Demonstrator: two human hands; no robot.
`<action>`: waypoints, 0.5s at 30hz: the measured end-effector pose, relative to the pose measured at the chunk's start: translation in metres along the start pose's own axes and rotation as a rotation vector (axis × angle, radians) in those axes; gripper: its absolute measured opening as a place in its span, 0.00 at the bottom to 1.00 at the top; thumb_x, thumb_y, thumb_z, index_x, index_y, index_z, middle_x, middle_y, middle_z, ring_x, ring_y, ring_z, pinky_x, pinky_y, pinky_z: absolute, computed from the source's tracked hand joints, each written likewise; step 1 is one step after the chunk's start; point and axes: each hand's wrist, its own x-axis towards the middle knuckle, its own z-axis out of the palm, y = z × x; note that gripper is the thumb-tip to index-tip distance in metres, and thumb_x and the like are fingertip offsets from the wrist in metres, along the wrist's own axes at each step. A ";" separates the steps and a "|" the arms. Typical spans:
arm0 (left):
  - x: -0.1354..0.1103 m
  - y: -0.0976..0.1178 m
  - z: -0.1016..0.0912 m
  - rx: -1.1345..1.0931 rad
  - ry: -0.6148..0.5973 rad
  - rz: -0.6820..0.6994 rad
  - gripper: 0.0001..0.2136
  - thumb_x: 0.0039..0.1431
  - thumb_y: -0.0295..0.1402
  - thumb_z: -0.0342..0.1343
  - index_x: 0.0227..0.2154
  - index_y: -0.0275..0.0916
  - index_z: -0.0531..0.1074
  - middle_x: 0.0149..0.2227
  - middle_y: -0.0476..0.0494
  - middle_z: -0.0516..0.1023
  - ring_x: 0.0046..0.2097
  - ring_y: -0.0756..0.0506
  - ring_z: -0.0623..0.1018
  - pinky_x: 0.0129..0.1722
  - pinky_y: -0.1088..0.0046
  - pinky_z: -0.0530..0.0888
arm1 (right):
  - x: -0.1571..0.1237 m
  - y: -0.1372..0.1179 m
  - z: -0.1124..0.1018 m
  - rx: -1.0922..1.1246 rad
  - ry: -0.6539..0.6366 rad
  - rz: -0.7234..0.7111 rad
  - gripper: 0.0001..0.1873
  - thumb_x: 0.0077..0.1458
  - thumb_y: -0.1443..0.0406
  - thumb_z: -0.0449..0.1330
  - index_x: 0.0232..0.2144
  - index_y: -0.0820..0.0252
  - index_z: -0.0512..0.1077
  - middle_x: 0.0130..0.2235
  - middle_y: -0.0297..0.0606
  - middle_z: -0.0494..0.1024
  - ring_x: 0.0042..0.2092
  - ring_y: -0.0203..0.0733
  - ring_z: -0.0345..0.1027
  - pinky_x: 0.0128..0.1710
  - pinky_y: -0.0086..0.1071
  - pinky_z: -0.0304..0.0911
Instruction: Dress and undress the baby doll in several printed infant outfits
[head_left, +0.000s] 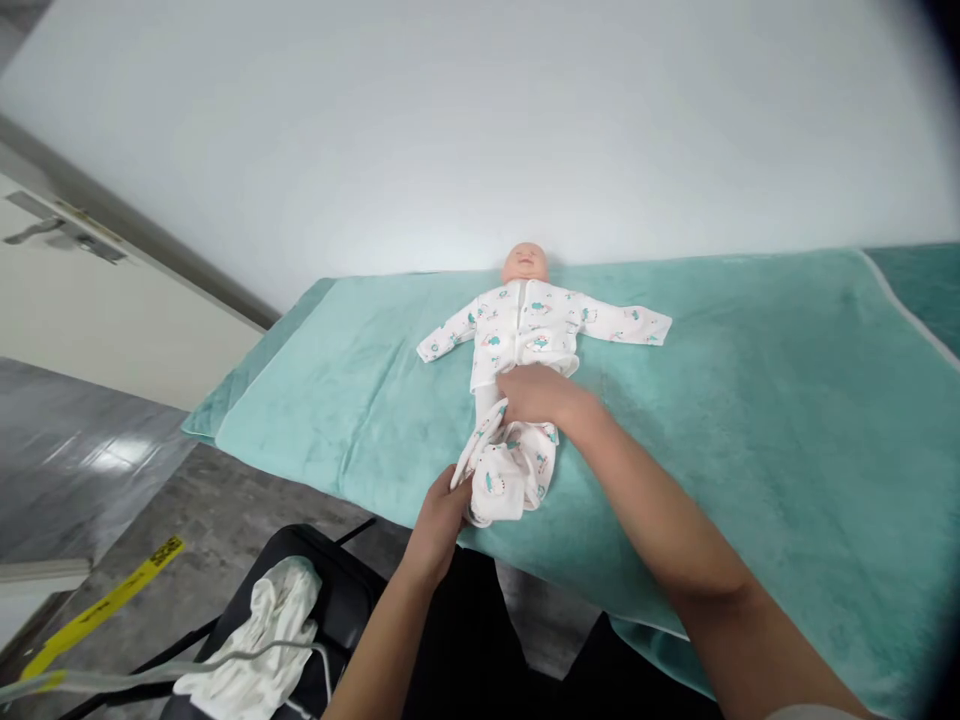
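Observation:
A baby doll lies on its back on the teal cover, its head toward the wall. It wears a white printed baby shirt with both sleeves spread out sideways. Matching printed baby pants are bunched around its lower body and legs. My left hand grips the pants' edge at the lower left, fingers closed on the cloth. Over the doll's middle, just below the shirt hem, my right hand is closed at the upper edge of the pants; its fingertips are partly hidden.
The teal cover spreads over a bed against a white wall. Below its front edge, a black chair holds a crumpled white cloth and a pale cable. A door stands at the left; yellow tape marks the floor.

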 end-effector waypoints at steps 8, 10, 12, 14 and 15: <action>0.024 0.008 -0.001 0.117 -0.102 0.249 0.25 0.58 0.50 0.59 0.52 0.39 0.75 0.39 0.42 0.81 0.40 0.44 0.75 0.39 0.71 0.70 | 0.012 0.033 0.010 0.280 0.048 -0.154 0.08 0.52 0.60 0.62 0.34 0.57 0.74 0.40 0.39 0.81 0.41 0.46 0.72 0.34 0.33 0.56; 0.032 0.012 0.000 0.156 -0.080 0.299 0.24 0.59 0.51 0.58 0.50 0.38 0.76 0.36 0.44 0.80 0.37 0.45 0.74 0.36 0.72 0.69 | 0.012 0.042 0.009 0.415 0.060 -0.207 0.08 0.54 0.60 0.61 0.34 0.57 0.72 0.41 0.37 0.80 0.40 0.43 0.71 0.35 0.32 0.56; 0.040 0.016 0.002 0.186 -0.055 0.348 0.23 0.60 0.52 0.57 0.48 0.39 0.76 0.34 0.46 0.78 0.35 0.47 0.73 0.35 0.73 0.69 | 0.011 0.048 0.007 0.519 0.069 -0.237 0.09 0.55 0.59 0.60 0.35 0.58 0.71 0.41 0.37 0.78 0.40 0.42 0.69 0.36 0.32 0.57; 0.048 0.020 0.005 0.202 -0.015 0.393 0.22 0.61 0.52 0.55 0.46 0.39 0.76 0.33 0.47 0.78 0.35 0.47 0.72 0.35 0.73 0.69 | 0.010 0.051 0.006 0.584 0.078 -0.244 0.10 0.56 0.58 0.59 0.35 0.58 0.70 0.40 0.37 0.77 0.40 0.42 0.68 0.36 0.32 0.57; 0.050 0.021 0.006 0.204 0.008 0.405 0.22 0.61 0.53 0.55 0.45 0.39 0.76 0.34 0.46 0.78 0.35 0.47 0.73 0.36 0.72 0.70 | 0.009 0.052 0.005 0.608 0.087 -0.250 0.10 0.56 0.58 0.58 0.35 0.58 0.70 0.40 0.37 0.77 0.40 0.42 0.68 0.37 0.32 0.57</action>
